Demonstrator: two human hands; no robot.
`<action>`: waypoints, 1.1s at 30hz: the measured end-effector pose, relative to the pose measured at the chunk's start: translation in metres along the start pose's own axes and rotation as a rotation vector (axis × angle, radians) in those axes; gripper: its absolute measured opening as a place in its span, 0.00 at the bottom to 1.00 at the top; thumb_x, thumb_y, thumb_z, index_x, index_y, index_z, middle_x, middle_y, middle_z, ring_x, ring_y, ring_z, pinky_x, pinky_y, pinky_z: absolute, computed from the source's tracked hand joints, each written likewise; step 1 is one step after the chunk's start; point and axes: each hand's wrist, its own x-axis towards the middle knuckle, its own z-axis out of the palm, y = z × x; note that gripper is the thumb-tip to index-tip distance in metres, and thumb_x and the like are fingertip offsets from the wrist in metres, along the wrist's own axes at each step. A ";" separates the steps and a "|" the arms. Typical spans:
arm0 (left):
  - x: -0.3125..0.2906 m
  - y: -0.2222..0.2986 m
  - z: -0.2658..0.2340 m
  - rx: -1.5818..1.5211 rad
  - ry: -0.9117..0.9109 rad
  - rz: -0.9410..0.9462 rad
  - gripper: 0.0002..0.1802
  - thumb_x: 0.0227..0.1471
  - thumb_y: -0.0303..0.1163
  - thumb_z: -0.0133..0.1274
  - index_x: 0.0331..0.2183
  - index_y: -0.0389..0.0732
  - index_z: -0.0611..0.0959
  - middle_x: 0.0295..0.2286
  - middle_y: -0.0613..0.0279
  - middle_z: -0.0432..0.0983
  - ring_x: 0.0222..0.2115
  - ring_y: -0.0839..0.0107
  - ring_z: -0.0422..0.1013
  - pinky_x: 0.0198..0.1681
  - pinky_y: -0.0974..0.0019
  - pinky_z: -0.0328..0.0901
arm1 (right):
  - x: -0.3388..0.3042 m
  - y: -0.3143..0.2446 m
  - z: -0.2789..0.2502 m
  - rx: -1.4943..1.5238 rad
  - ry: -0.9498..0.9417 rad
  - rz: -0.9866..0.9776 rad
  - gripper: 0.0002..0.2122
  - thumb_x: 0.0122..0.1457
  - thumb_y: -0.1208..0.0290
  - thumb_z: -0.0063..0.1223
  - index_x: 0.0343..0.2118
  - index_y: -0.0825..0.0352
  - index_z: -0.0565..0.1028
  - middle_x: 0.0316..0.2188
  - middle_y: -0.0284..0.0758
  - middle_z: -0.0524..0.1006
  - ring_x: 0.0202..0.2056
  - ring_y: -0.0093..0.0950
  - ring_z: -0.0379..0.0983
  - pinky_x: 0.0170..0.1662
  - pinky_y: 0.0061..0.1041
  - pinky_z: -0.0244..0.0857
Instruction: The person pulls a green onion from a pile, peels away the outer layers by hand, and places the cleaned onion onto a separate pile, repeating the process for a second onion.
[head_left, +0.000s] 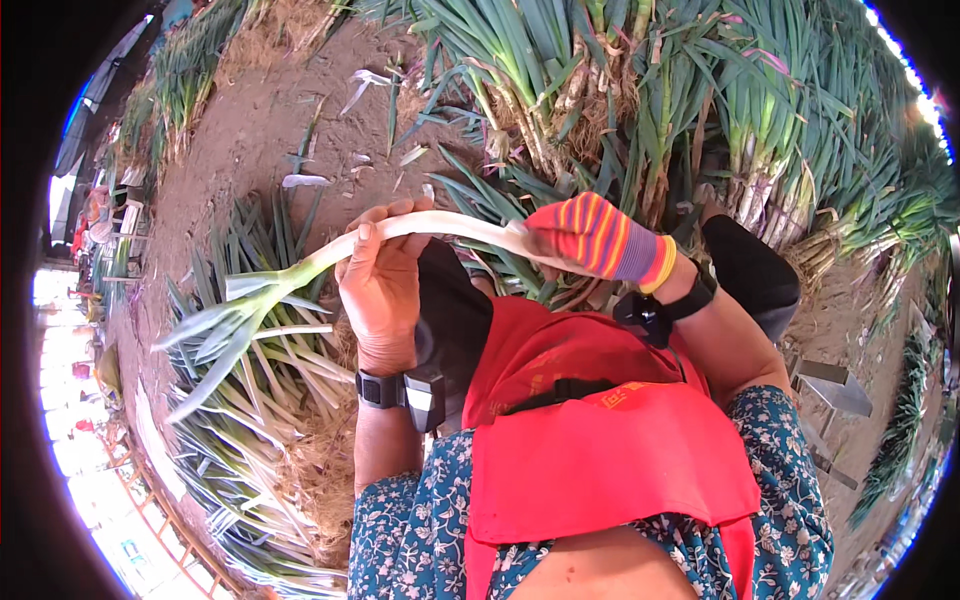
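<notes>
A long leek is stretched across in front of me, its white stalk bowed upward in the middle. My bare left hand is closed around the stalk near where it turns green, and the leaves fan out to the left. At the other end, my right hand, in a striped red, orange and purple glove, grips the root end, which its fingers partly hide. Below my left hand lies a pile of leeks with white stalks and tangled brown roots.
Large upright bundles of leeks stand ahead and to the right. Loose leaves and peelings lie on the brown dirt ground. A small metal stool-like piece is by my right side. More bundles stand far left.
</notes>
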 end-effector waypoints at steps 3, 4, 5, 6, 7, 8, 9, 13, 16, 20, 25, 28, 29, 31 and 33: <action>-0.001 0.001 -0.006 -0.015 -0.041 -0.008 0.13 0.56 0.34 0.47 0.40 0.35 0.76 0.40 0.47 0.74 0.46 0.51 0.69 0.49 0.52 0.66 | 0.000 -0.005 0.010 -0.059 0.151 -0.087 0.06 0.54 0.74 0.52 0.32 0.71 0.74 0.20 0.38 0.72 0.19 0.32 0.71 0.23 0.25 0.64; -0.001 -0.002 -0.005 -0.019 -0.036 -0.006 0.13 0.56 0.34 0.47 0.40 0.35 0.76 0.40 0.47 0.74 0.46 0.51 0.69 0.49 0.52 0.66 | -0.003 -0.008 0.015 0.068 0.178 0.083 0.07 0.53 0.75 0.53 0.34 0.72 0.73 0.21 0.37 0.72 0.19 0.31 0.71 0.23 0.25 0.64; 0.001 -0.005 -0.002 -0.020 -0.045 0.014 0.13 0.56 0.33 0.47 0.40 0.35 0.76 0.40 0.47 0.74 0.46 0.51 0.69 0.49 0.52 0.66 | -0.004 -0.009 0.019 0.044 0.200 0.140 0.07 0.52 0.76 0.53 0.34 0.72 0.74 0.21 0.37 0.73 0.20 0.31 0.71 0.24 0.26 0.64; 0.002 -0.009 0.003 -0.021 -0.053 0.035 0.13 0.56 0.33 0.47 0.40 0.35 0.76 0.41 0.48 0.74 0.46 0.52 0.69 0.49 0.52 0.66 | -0.004 -0.009 0.023 0.023 0.217 0.195 0.08 0.51 0.78 0.53 0.34 0.72 0.74 0.21 0.36 0.73 0.21 0.31 0.72 0.25 0.27 0.65; 0.002 -0.012 0.009 0.080 -0.046 0.009 0.14 0.55 0.34 0.48 0.40 0.36 0.76 0.41 0.48 0.74 0.46 0.52 0.69 0.49 0.51 0.66 | -0.002 -0.005 0.025 -0.288 0.313 0.014 0.08 0.50 0.79 0.52 0.34 0.73 0.74 0.21 0.36 0.72 0.22 0.31 0.71 0.25 0.28 0.65; -0.001 -0.012 0.018 0.048 -0.035 -0.020 0.13 0.54 0.34 0.49 0.39 0.36 0.76 0.39 0.49 0.75 0.45 0.52 0.70 0.48 0.51 0.66 | 0.003 0.001 0.031 -0.444 0.370 -0.079 0.05 0.51 0.78 0.49 0.31 0.71 0.73 0.21 0.35 0.71 0.23 0.30 0.71 0.26 0.28 0.64; -0.002 -0.013 0.018 0.023 0.001 -0.021 0.12 0.54 0.33 0.50 0.38 0.36 0.77 0.38 0.50 0.75 0.43 0.53 0.71 0.47 0.51 0.66 | 0.007 0.006 0.039 -0.601 0.443 -0.160 0.04 0.53 0.77 0.45 0.28 0.70 0.72 0.21 0.35 0.71 0.24 0.28 0.70 0.27 0.28 0.64; -0.008 -0.006 0.000 0.040 0.149 0.061 0.06 0.53 0.30 0.51 0.33 0.37 0.77 0.31 0.54 0.77 0.34 0.59 0.74 0.39 0.53 0.69 | -0.003 0.031 0.044 -0.812 0.060 0.320 0.03 0.50 0.72 0.51 0.25 0.63 0.71 0.20 0.37 0.70 0.23 0.37 0.69 0.25 0.34 0.63; -0.007 0.003 -0.004 0.059 0.226 0.049 0.04 0.52 0.26 0.48 0.31 0.35 0.76 0.28 0.55 0.76 0.32 0.59 0.74 0.37 0.54 0.71 | -0.052 0.081 0.032 -1.012 -0.118 0.557 0.05 0.52 0.70 0.44 0.27 0.60 0.73 0.25 0.37 0.75 0.29 0.38 0.73 0.32 0.35 0.67; -0.021 0.061 -0.038 0.209 0.274 0.055 0.06 0.49 0.24 0.46 0.30 0.31 0.74 0.26 0.48 0.75 0.27 0.56 0.74 0.36 0.53 0.72 | -0.101 0.122 0.048 -0.969 -0.334 0.765 0.11 0.51 0.62 0.47 0.30 0.63 0.76 0.28 0.45 0.77 0.34 0.43 0.74 0.36 0.40 0.67; -0.038 0.165 -0.129 1.752 0.335 0.371 0.17 0.44 0.20 0.42 0.32 0.40 0.84 0.21 0.58 0.74 0.22 0.69 0.70 0.27 0.68 0.63 | -0.108 0.120 0.050 -0.565 -0.418 0.881 0.15 0.53 0.56 0.47 0.29 0.64 0.77 0.30 0.46 0.76 0.34 0.44 0.73 0.36 0.42 0.67; -0.078 0.282 -0.237 2.321 0.216 0.388 0.18 0.42 0.17 0.44 0.37 0.36 0.81 0.27 0.52 0.76 0.30 0.60 0.71 0.37 0.60 0.64 | -0.083 0.121 0.061 -0.528 -0.426 0.843 0.14 0.52 0.56 0.48 0.29 0.65 0.74 0.25 0.47 0.76 0.30 0.45 0.74 0.34 0.42 0.66; -0.102 0.317 -0.287 2.226 0.321 0.186 0.16 0.45 0.18 0.43 0.38 0.34 0.78 0.31 0.48 0.75 0.35 0.54 0.71 0.40 0.58 0.63 | -0.081 0.130 0.058 -0.549 -0.495 0.912 0.14 0.52 0.56 0.46 0.29 0.62 0.77 0.30 0.45 0.77 0.35 0.42 0.75 0.37 0.41 0.67; -0.186 0.432 -0.377 2.563 0.432 -0.111 0.14 0.50 0.25 0.44 0.39 0.31 0.76 0.37 0.47 0.74 0.40 0.57 0.68 0.47 0.60 0.60 | -0.082 0.145 0.061 -0.527 -0.455 0.885 0.14 0.52 0.57 0.46 0.30 0.64 0.76 0.30 0.45 0.77 0.35 0.42 0.74 0.36 0.41 0.67; -0.212 0.457 -0.404 1.809 1.012 0.027 0.14 0.51 0.32 0.43 0.36 0.32 0.75 0.36 0.55 0.71 0.38 0.64 0.65 0.45 0.62 0.58 | -0.106 0.158 0.041 -0.527 -0.304 0.916 0.14 0.52 0.59 0.49 0.31 0.66 0.74 0.29 0.45 0.76 0.34 0.44 0.73 0.35 0.41 0.66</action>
